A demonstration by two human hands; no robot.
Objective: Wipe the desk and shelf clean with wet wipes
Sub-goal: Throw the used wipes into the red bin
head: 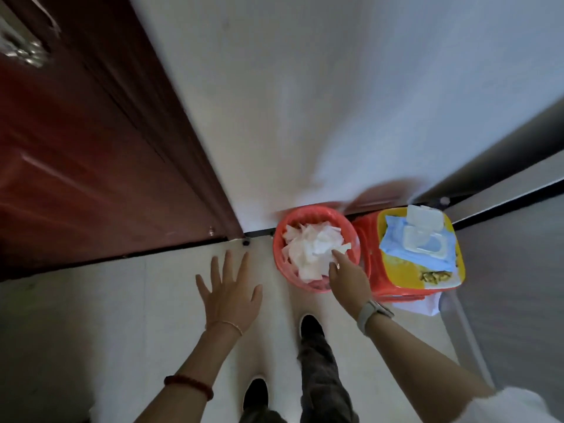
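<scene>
Soft, damp, featherlight crumpled wipes [314, 248] heaped in red basket [279, 239] on floor by far wall, best pinched at a loose corner; right hand [348, 276] fingertips touching the heap, left hand [230, 293] splayed, empty.

Your left hand [229, 296] hangs flat and empty, palm down, with all five fingers spread wide and the forearm reaching forward. Your right hand [348, 277] stretches further ahead, back of the hand up, fingers drawn together and pointing forward and down. Both forearms are bare. Your two feet stand below them.
</scene>
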